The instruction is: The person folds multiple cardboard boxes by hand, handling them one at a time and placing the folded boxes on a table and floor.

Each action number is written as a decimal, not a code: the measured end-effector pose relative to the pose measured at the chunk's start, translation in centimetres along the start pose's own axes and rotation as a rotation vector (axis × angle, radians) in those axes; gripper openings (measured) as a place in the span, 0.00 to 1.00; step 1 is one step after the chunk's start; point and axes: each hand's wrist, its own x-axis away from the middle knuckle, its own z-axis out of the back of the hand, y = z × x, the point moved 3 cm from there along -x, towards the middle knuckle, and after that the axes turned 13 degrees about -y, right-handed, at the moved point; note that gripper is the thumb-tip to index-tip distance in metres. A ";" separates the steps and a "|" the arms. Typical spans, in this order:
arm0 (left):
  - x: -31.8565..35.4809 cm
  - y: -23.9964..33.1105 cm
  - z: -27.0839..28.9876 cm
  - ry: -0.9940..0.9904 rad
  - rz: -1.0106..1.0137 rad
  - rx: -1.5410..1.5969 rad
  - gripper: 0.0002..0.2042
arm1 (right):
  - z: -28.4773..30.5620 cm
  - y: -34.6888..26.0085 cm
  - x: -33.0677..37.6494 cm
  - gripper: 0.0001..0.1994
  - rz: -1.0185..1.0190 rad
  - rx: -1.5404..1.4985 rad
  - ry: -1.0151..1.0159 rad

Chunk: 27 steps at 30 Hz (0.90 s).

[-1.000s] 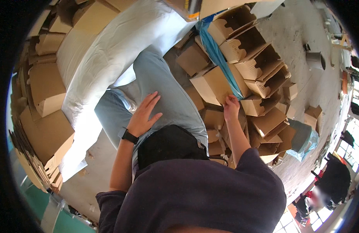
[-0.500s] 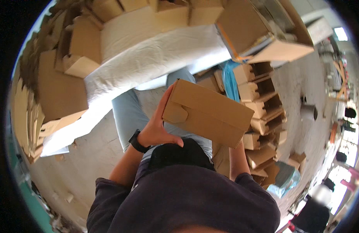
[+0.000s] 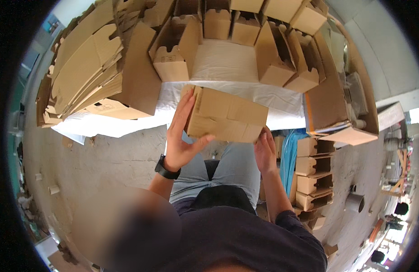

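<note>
A closed brown cardboard box (image 3: 230, 115) is held up over my lap, slightly tilted, between both hands. My left hand (image 3: 180, 140) grips its left end, fingers up along the side and thumb at the lower edge; a black watch is on that wrist. At the lower right corner my right hand (image 3: 265, 152) holds the box, with some of its fingers hidden behind it. Just beyond lies a white cloth-covered table (image 3: 227, 63).
Open boxes (image 3: 275, 59) line the table's back and right. Flattened cardboard (image 3: 89, 68) is piled at the left. A large carton (image 3: 329, 99) stands at the right edge. Below it are stacked open boxes (image 3: 309, 165) beside blue plastic (image 3: 288, 156). A grey cylinder (image 3: 354, 202) lies on the floor.
The box has moved forward and left, toward the table, and now shows another face. Both hands went with it. My view has swung, showing more of the table and its boxes.
</note>
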 end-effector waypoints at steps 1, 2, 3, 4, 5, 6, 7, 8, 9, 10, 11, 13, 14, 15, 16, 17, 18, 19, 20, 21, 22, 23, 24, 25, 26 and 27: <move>0.1 -0.8 -0.1 0.057 0.044 0.052 0.41 | -1.1 -0.4 -0.7 0.26 0.009 0.044 -0.032; 0.2 -1.5 -0.1 0.112 0.086 0.106 0.40 | -1.9 -0.7 -1.3 0.27 0.019 0.088 -0.062; 0.5 -2.2 0.0 0.154 0.114 0.187 0.39 | -2.4 -0.8 -1.9 0.29 0.002 0.217 -0.117; 0.8 -2.8 0.2 0.194 0.140 0.269 0.38 | -3.0 -1.0 -2.2 0.30 0.020 0.266 -0.161; 0.9 -3.4 0.4 0.231 0.165 0.352 0.37 | -3.7 -1.4 -2.6 0.32 0.040 0.314 -0.205; 1.2 -3.8 0.6 0.252 0.196 0.415 0.37 | -4.5 -1.6 -2.8 0.33 0.054 0.355 -0.247; 1.5 -4.2 0.8 0.272 0.226 0.478 0.37 | -5.1 -1.9 -3.1 0.34 0.067 0.332 -0.286; 1.7 -4.5 0.9 0.290 0.255 0.542 0.37 | -5.2 -1.8 -3.2 0.34 0.059 0.355 -0.287; 1.7 -4.6 1.2 0.286 0.252 0.549 0.38 | -5.3 -1.7 -3.3 0.34 0.056 0.379 -0.286; 1.8 -4.7 1.3 0.282 0.248 0.556 0.38 | -5.3 -1.6 -3.5 0.34 0.054 0.402 -0.284; 1.7 -4.7 1.4 0.276 0.244 0.564 0.38 | -5.5 -1.7 -3.4 0.34 0.065 0.418 -0.276; 1.7 -4.8 1.4 0.251 0.195 0.480 0.39 | -6.1 -2.0 -3.4 0.33 0.081 0.454 -0.262; 1.6 -4.8 1.4 0.239 0.171 0.439 0.39 | -6.2 -2.3 -3.6 0.33 0.095 0.484 -0.253; 1.5 -4.8 1.3 0.237 0.164 0.419 0.39 | -6.1 -2.7 -3.8 0.32 0.109 0.514 -0.246; 1.2 -4.8 1.2 0.237 0.158 0.398 0.39 | -5.9 -3.0 -3.9 0.31 0.122 0.544 -0.240; 1.0 -4.7 1.0 0.237 0.153 0.377 0.39 | -5.5 -3.0 -4.0 0.31 0.081 0.524 -0.205; 0.7 -4.6 1.0 0.226 0.157 0.330 0.39 | -5.1 -2.9 -4.1 0.30 0.043 0.502 -0.168; 0.4 -4.4 1.1 0.217 0.162 0.283 0.39 | -4.9 -2.8 -4.2 0.29 0.004 0.480 -0.132; 0.2 -4.4 1.1 0.207 0.166 0.236 0.39 | -5.0 -3.0 -4.5 0.28 0.047 0.483 -0.121; 0.2 -4.6 1.1 0.216 0.169 0.265 0.39 | -5.3 -3.2 -4.8 0.27 0.089 0.483 -0.110; 0.3 -4.9 1.0 0.226 0.172 0.294 0.39 | -5.5 -3.4 -5.0 0.27 0.131 0.484 -0.100; 0.3 -5.1 0.9 0.235 0.175 0.323 0.39 | -5.3 -3.4 -5.2 0.27 0.194 0.483 -0.103; 0.2 -4.9 0.9 0.239 0.174 0.319 0.39 | -5.5 -3.8 -5.5 0.27 0.210 0.525 -0.119; 0.2 -4.6 0.7 0.243 0.174 0.316 0.39 | -5.8 -4.5 -6.1 0.27 0.226 0.566 -0.134; 0.2 -4.5 0.7 0.246 0.174 0.312 0.39 | -6.0 -4.9 -6.6 0.27 0.242 0.608 -0.150; 0.3 -4.5 0.7 0.256 0.169 0.283 0.38 | -5.7 -5.0 -7.0 0.28 0.231 0.677 -0.142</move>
